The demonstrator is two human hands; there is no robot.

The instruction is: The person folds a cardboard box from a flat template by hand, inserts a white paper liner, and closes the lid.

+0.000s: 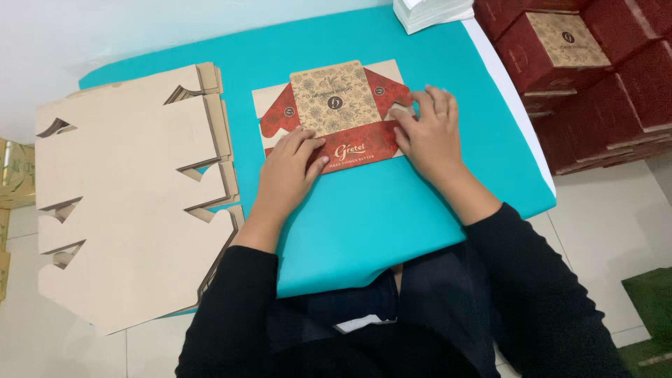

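Folding this flap well likely calls for firm, even pressure along the crease, panel edges kept square. The red and tan box blank (334, 115) lies flat on the turquoise desk (392, 210), at twelve o'clock from the person. The left hand (288, 168) presses its lower edge, fingers spread flat; the right hand (428, 133) pins its three o'clock flap, likewise flat, gripping nothing. A stack of plain blanks (133, 203) sits at nine o'clock.

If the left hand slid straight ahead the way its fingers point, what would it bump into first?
The left hand already rests on the red flap of the flat box blank. Going on up and right, it would likely meet the folded tan patterned panel first, though its height is hard to judge.
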